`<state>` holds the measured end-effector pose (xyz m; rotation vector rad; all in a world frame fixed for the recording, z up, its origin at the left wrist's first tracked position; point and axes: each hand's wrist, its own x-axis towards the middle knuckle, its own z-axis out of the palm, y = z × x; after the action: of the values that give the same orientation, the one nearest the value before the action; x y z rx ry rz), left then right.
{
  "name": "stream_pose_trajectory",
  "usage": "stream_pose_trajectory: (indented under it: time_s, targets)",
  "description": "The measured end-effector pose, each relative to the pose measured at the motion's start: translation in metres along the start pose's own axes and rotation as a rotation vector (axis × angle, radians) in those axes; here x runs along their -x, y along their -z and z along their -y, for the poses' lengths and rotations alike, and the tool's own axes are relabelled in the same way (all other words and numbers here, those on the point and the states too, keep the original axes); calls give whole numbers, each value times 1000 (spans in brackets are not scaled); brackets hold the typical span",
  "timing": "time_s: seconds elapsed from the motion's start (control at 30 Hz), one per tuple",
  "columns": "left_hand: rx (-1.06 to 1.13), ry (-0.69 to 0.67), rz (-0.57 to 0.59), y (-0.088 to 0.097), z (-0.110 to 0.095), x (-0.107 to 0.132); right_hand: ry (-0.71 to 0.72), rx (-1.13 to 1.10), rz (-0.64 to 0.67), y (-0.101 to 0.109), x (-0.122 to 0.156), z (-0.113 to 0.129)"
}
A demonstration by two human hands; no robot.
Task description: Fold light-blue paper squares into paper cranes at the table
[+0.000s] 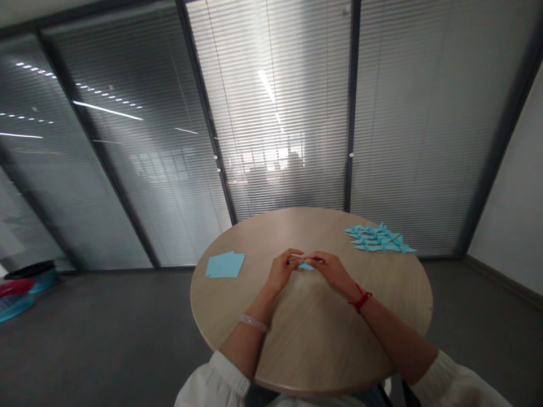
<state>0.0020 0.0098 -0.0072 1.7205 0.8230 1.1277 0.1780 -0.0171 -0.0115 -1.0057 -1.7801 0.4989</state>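
Observation:
Between my two hands, at the middle of the round table, is a small folded piece of blue paper [306, 266]. My left hand [283, 268] has its fingers closed on the left side of the paper. From the right, the fingertips of my right hand [328, 267] pinch the same piece. Most of the paper is covered by my fingers, so its folded shape cannot be made out. To the left lies a small stack of flat blue paper sheets [225, 265]. Several folded blue paper cranes [379, 238] stand in rows at the far right.
The round wooden table [322, 333] fills the space before me. Behind it rises a glass partition with blinds [280, 113]. On the floor at the far left are bins [31, 277], one with a red part.

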Motion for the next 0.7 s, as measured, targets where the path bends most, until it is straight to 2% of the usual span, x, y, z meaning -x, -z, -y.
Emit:
stream_pose_trajectory:
  time_s: [0.3, 0.53, 0.7]
  targets:
    - [-296, -102, -57, 3, -10, 4, -32, -43, -38, -1, 0, -3]
    - [-320, -108, -84, 2, -15, 5, -65, -48, -55, 0, -1, 1]
    - [-281, -103, -68, 1, -16, 5, -46, -69, -67, -1, -1, -6]
